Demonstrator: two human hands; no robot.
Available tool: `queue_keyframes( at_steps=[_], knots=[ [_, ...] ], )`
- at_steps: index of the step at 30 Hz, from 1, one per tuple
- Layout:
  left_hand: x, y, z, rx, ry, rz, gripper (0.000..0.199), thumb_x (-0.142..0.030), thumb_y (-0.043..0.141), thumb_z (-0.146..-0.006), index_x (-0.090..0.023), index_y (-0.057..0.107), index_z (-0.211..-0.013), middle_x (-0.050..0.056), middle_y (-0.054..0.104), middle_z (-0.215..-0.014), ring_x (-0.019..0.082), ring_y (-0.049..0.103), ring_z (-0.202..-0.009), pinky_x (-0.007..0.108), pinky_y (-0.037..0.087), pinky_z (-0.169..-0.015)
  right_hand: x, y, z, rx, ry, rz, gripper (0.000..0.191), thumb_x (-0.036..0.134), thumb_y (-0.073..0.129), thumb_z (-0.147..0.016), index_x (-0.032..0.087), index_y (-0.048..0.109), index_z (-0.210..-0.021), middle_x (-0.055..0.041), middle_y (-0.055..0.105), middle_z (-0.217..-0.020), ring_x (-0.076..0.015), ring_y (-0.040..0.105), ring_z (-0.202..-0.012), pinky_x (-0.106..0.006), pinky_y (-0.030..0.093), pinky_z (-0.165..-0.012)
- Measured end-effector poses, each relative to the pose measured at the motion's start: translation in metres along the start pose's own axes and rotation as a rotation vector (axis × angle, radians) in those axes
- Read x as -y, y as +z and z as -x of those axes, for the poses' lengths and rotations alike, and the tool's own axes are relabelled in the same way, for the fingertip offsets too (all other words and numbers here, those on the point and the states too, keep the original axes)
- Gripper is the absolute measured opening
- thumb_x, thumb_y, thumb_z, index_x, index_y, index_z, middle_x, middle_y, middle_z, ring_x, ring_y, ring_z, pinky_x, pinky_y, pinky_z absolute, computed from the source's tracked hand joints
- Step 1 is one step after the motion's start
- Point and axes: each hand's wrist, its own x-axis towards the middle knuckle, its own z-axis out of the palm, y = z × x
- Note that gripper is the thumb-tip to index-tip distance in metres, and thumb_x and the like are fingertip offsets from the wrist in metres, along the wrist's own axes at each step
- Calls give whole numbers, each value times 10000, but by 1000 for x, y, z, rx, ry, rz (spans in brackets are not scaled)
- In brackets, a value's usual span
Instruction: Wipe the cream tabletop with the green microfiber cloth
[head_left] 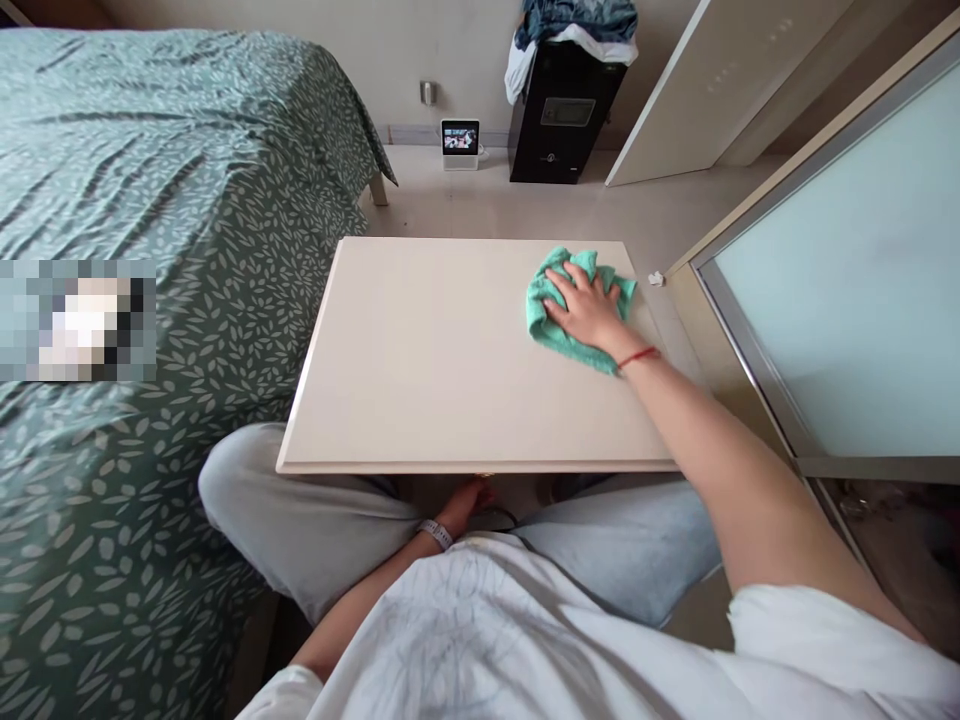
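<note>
A green cloth lies bunched at the far right corner of a cream rectangular tabletop. Pressed flat on the cloth is my right hand, fingers spread, with a red string round the wrist. My left hand is below the table's near edge, between my legs; its fingers are mostly hidden in shadow beneath the edge, so what it touches cannot be made out. A pale watch band circles the left wrist.
A bed with a green leaf-patterned cover stands at the left. Past the table are a small screen on the floor and a black cabinet topped with clothes. A glass-panelled door is close on the right.
</note>
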Motion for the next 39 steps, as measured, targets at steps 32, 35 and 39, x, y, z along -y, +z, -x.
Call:
queue_keyframes(
  at_steps=[32, 35, 39],
  knots=[
    [1, 2, -2, 22, -1, -21, 202, -222, 466, -633, -92, 528, -774, 89, 578, -719, 115, 520, -593, 220, 393, -584, 27, 29, 180, 26, -667, 14, 760, 490, 651, -1118, 307, 551, -1850, -123, 423, -1958, -533, 462, -1704, -842, 311, -1372],
    [0, 2, 1, 20, 5, -15, 183, -209, 449, -640, -96, 521, -764, 86, 577, -711, 115, 519, -597, 231, 401, -613, 29, 26, 162, 57, -625, -6, 729, 504, 634, -1129, 329, 575, -1834, -123, 456, -1941, -537, 471, -1696, -841, 316, -1356],
    [0, 1, 3, 0, 13, -4, 186, -214, 449, -643, -110, 520, -779, 73, 569, -685, 119, 529, -614, 230, 401, -616, 30, 21, 95, 64, -466, -26, 748, 563, 547, -1148, 320, 546, -1856, -133, 410, -1963, -579, 417, -1718, -838, 309, -1339]
  ],
)
